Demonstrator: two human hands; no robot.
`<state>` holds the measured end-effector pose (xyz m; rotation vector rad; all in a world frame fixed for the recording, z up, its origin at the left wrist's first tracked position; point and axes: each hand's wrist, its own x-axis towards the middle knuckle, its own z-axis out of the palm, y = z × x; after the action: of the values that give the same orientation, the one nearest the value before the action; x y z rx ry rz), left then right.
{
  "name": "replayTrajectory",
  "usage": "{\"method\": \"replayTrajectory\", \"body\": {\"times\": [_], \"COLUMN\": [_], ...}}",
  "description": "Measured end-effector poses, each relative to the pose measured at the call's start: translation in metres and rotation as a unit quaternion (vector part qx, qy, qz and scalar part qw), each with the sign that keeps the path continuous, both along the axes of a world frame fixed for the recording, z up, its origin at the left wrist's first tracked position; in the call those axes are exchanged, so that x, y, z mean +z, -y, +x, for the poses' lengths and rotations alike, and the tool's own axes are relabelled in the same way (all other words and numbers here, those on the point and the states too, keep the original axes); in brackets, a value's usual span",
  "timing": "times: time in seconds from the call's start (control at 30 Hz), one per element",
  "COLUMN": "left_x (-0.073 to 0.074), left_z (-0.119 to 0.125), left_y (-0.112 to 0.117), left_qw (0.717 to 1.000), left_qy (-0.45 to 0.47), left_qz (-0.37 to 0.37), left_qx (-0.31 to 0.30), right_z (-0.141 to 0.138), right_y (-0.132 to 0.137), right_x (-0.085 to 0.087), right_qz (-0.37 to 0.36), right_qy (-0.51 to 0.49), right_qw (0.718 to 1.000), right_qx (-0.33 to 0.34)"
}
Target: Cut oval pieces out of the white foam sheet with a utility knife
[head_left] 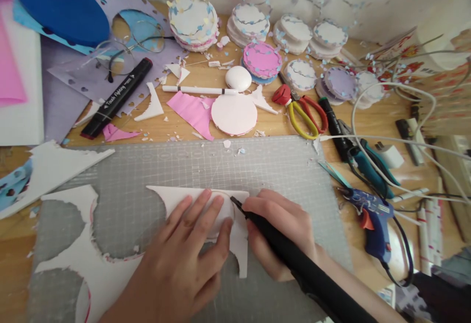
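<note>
My left hand (195,249) lies with its fingers spread, pressing on a white foam sheet piece (241,230) with curved cut-outs. Under its fingers a round white disc or outline (228,210) partly shows; the rest is covered. My right hand (281,230) grips a thick black pen-shaped cutting tool (279,247). Its narrow tip touches the foam at the upper right of the round shape. Beneath lies a grey gridded cutting mat (147,166). A larger white foam offcut (106,279) with round cut-outs sits left of my left hand and partly behind it.
Several small round foam cakes (193,19) line the back. Red-and-yellow scissors (303,114), a black marker (117,97), a white foam disc (234,113) and scraps lie beyond the mat. At right are a blue glue gun (373,220), pliers (371,163) and white cables (397,85).
</note>
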<state>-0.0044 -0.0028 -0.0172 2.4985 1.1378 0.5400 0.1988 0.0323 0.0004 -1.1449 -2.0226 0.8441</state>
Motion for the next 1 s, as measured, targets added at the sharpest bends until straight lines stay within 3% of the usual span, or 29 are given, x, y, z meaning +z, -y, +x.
{"method": "replayTrajectory", "body": {"times": [0.47,0.8,1.0], "left_x": [0.000,0.002,0.007], "left_z": [0.000,-0.006,-0.013], "left_y": [0.001,-0.005,-0.010], "left_qw": [1.000,0.997,0.993], "left_qy": [-0.005,-0.004,0.020], "left_qz": [-0.015,0.060,0.043], "left_qx": [0.000,-0.043,-0.112], "right_z": [-0.006,-0.002,0.015], "right_y": [0.015,0.020,0.016], "right_x": [0.002,0.007,0.007], "right_qz": [-0.013,-0.019,0.026], "right_qy": [0.003,-0.010,-0.060], "right_qw": [0.999,0.994,0.998], "right_qx": [-0.050,-0.103,-0.019]}}
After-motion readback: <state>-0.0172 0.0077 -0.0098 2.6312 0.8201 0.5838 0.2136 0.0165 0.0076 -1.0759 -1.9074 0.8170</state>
